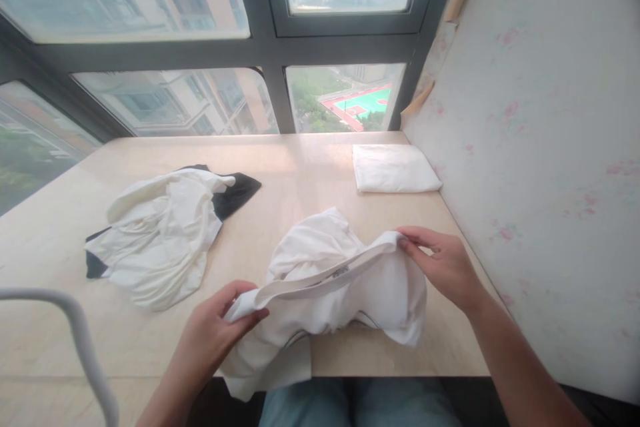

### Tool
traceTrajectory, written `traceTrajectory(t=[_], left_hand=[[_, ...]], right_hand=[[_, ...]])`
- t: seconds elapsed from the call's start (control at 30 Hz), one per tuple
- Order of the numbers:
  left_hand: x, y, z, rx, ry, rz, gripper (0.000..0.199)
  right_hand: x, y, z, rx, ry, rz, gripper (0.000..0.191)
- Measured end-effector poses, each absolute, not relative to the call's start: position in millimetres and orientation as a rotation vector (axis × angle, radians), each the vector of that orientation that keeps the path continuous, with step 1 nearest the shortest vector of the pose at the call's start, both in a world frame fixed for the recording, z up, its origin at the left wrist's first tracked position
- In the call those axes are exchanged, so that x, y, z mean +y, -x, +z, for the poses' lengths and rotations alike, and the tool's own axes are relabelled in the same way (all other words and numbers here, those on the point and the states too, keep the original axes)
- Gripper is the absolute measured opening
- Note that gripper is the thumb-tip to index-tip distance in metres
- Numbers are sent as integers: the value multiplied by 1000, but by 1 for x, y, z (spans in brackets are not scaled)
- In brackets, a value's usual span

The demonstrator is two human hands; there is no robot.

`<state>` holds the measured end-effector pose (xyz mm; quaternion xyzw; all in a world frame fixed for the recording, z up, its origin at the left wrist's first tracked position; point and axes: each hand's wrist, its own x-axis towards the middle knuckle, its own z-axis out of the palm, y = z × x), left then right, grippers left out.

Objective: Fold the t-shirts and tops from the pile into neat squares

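A white garment [345, 303] with a waistband stretches between my two hands over the near part of the wooden surface. My left hand [215, 323] pinches the left end of the band between thumb and fingers. The right end of the band is gripped by my right hand [440, 260], near the wall side. Dark print shows inside the band, and thin dark lines run along the lower fabric. Part of the cloth hangs past the near edge, above my legs.
Crumpled white and black clothing [165, 233] lies at the left. A folded white cloth [393, 169] sits at the back right, beside the floral wall [540, 147]. A grey curved tube [75, 327] rises at the lower left. Windows line the back.
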<state>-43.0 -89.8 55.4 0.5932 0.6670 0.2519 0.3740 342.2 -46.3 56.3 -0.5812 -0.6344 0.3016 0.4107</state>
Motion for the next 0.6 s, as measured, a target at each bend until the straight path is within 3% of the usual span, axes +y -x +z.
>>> traceTrajectory(t=[0.2, 0.43, 0.6], left_hand=[[-85, 49, 42, 1476, -1110, 497, 46], [-127, 60, 20, 1485, -752, 789, 61], [-135, 55, 4, 1528, -544, 896, 52]], right_hand=[[-21, -332, 17, -1633, 1641, 767, 35], [-49, -354, -20, -1478, 1673, 1043, 39], [-54, -355, -19, -1480, 1641, 1101, 38]])
